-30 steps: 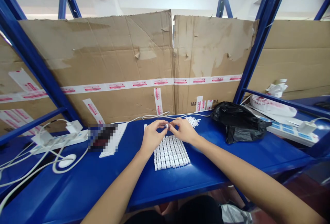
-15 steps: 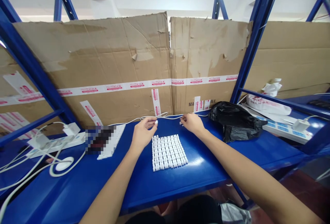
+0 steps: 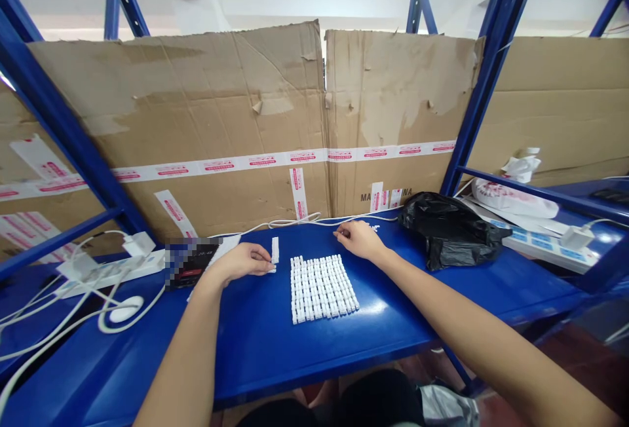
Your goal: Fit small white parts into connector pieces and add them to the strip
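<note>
1. White strip (image 3: 275, 250): it lies toward the far edge of the blue table (image 3: 265, 342). At its near end, the left hand (image 3: 240, 262) pinches a small white piece (image 3: 272, 270) at the fingertips; whether piece and strip touch, I cannot tell.
2. The step in hand seems to be placing that piece by the strip. As I judge it, the next move calls for lining it up and loosening the fingertips without nudging the strip.
3. White panel (image 3: 325, 288), built of rows of small pieces: it lies flat mid-table, between far and near edges, untouched by either hand.
4. Right hand (image 3: 362, 240): near the far edge, beyond the panel, fingers bent inward and pointing left; I cannot tell whether they pinch anything. Loose white pieces (image 3: 376, 227) show just behind it.
5. Against half a second ago, the left hand has shifted left and nearer, uncovering the strip; the right has edged left, baring some loose pieces; the panel looks unmoved.
</note>
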Motion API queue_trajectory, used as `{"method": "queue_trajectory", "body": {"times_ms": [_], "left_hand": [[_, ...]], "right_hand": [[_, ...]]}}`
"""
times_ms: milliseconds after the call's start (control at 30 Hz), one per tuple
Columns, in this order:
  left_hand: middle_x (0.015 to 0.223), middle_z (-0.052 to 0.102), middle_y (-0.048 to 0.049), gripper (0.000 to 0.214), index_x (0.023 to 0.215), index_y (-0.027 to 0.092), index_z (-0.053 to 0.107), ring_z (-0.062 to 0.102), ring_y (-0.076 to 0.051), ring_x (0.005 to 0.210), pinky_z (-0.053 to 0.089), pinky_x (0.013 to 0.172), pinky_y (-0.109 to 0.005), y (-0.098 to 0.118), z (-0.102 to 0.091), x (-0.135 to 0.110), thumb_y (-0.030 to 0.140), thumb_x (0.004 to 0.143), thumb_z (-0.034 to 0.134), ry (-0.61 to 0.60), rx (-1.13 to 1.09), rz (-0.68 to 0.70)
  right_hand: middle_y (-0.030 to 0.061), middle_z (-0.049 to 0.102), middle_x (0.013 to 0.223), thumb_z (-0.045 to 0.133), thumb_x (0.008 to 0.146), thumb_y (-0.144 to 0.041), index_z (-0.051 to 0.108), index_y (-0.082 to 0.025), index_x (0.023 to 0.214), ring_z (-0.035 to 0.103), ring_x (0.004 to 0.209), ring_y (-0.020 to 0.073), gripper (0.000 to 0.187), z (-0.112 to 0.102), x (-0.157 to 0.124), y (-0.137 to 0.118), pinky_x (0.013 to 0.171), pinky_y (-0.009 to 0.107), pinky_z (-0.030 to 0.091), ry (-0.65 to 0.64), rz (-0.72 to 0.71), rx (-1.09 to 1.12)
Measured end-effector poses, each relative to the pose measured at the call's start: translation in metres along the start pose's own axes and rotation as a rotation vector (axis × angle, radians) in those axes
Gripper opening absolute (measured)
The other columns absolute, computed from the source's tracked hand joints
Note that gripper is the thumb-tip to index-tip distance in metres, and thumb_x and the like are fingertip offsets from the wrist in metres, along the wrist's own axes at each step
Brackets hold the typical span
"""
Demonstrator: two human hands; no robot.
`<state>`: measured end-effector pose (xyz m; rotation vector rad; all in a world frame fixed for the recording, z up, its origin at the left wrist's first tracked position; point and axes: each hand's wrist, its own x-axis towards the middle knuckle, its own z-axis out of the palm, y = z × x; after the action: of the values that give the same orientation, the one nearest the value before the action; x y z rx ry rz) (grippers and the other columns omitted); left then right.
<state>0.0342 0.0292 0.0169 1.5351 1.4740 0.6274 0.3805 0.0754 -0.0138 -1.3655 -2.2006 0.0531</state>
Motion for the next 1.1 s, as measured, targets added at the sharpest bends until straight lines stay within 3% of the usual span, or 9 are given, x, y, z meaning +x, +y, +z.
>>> {"method": "queue_trajectory", "body": {"times_ms": [200,400,533,700,900,1100], "left_hand": [[0.067,0.075,-0.0035,0.047,0.075,0.019,0.069,0.07,-0.022,0.068,0.053,0.065,-0.029,-0.003,-0.003,0.004,0.052,0.05,0.091,0.099,0.199,-0.05],[0.065,0.075,-0.0032,0.045,0.077,0.02,0.068,0.07,-0.024,0.07,0.052,0.063,-0.03,-0.008,0.0,0.009,0.042,0.044,0.091,0.094,0.24,-0.065],[0.064,0.074,-0.0029,0.041,0.077,0.02,0.069,0.07,-0.024,0.067,0.051,0.062,-0.03,-0.011,0.004,0.015,0.042,0.048,0.088,0.104,0.263,-0.046],[0.061,0.072,-0.0025,0.041,0.075,0.019,0.068,0.068,-0.023,0.064,0.049,0.058,-0.029,-0.005,0.009,0.015,0.042,0.046,0.087,0.127,0.275,-0.055],[0.064,0.074,-0.0045,0.043,0.074,0.02,0.069,0.07,-0.024,0.066,0.049,0.061,-0.029,0.001,0.01,0.01,0.053,0.053,0.086,0.13,0.289,-0.043],[0.075,0.078,-0.0069,0.045,0.078,0.021,0.069,0.073,-0.026,0.073,0.049,0.068,-0.032,0.01,0.01,0.009,0.066,0.077,0.067,0.415,0.366,0.095]], "right_hand": [[0.0041,0.077,0.08,0.061,0.098,-0.03,0.076,-0.02,0.089,0.07,0.072,0.0182,0.02,0.005,0.0,-0.004,0.066,0.026,0.043,0.003,-0.058,0.059],[0.0039,0.077,0.079,0.062,0.098,-0.028,0.075,-0.019,0.089,0.068,0.071,0.0179,0.018,0.007,0.0,-0.003,0.068,0.028,0.045,0.008,-0.105,0.093],[0.0047,0.078,0.091,0.059,0.098,-0.02,0.074,-0.018,0.105,0.067,0.091,0.0207,0.017,0.01,-0.002,-0.014,0.087,0.033,0.05,0.0,-0.291,0.179],[0.0063,0.077,0.11,0.046,0.1,-0.008,0.063,-0.018,0.134,0.058,0.117,0.0219,0.039,0.018,-0.007,-0.038,0.099,0.037,0.051,-0.061,-0.462,0.308],[0.0069,0.07,0.13,0.044,0.101,-0.008,0.064,-0.022,0.133,0.048,0.135,0.0244,0.04,0.023,-0.009,-0.052,0.111,0.045,0.043,-0.154,-0.58,0.27],[0.0066,0.076,0.112,0.049,0.098,-0.008,0.07,-0.021,0.12,0.058,0.121,0.0242,0.033,0.021,-0.001,-0.031,0.105,0.041,0.048,-0.077,-0.477,0.227]]}}
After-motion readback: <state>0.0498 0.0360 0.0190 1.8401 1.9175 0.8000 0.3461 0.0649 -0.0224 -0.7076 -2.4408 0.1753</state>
